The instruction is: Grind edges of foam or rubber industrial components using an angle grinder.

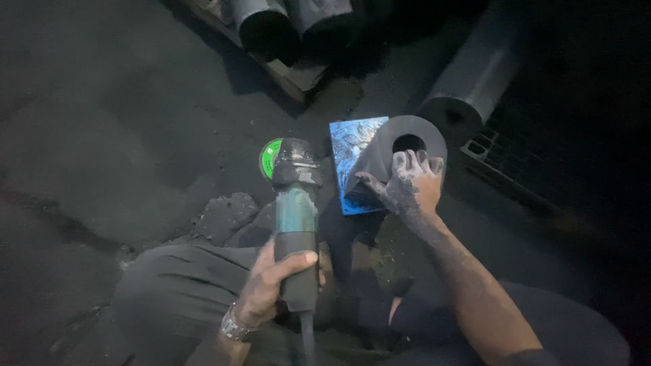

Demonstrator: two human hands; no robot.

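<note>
Nearest cam: person's knees in dark trousers, low in frame, w/ a wristwatch [234, 327] on the left arm. Left hand [271, 288] is wrapped round the rear grip of an angle grinder [296, 217], thumb laid across the black handle, fingers closed tight on it. Grinder body is teal in the middle, black head further out; its disc [269, 158], green label showing, sits at the far end, tilted up off the floor and to the left of the workpiece, not touching it as far as can be seen. Cable runs down betw. the knees.

Right hand [410, 186], dusty grey, lies on a dark metal block w/ a round hole [400, 152]; fingers spread over its top edge just below the hole, thumb pressing the near side. Block stands on the floor [102, 135] in front of the right knee, leaning against/on a blue-patterned flat piece [349, 152] just left of it.

Broken lumps of debris [227, 217] lie left of the grinder. Further back: grey pipe [471, 78] at right, metal grating [502, 166] beside it, more pipe ends on a wooden pallet [291, 74] at top. Scene v. dim.
</note>
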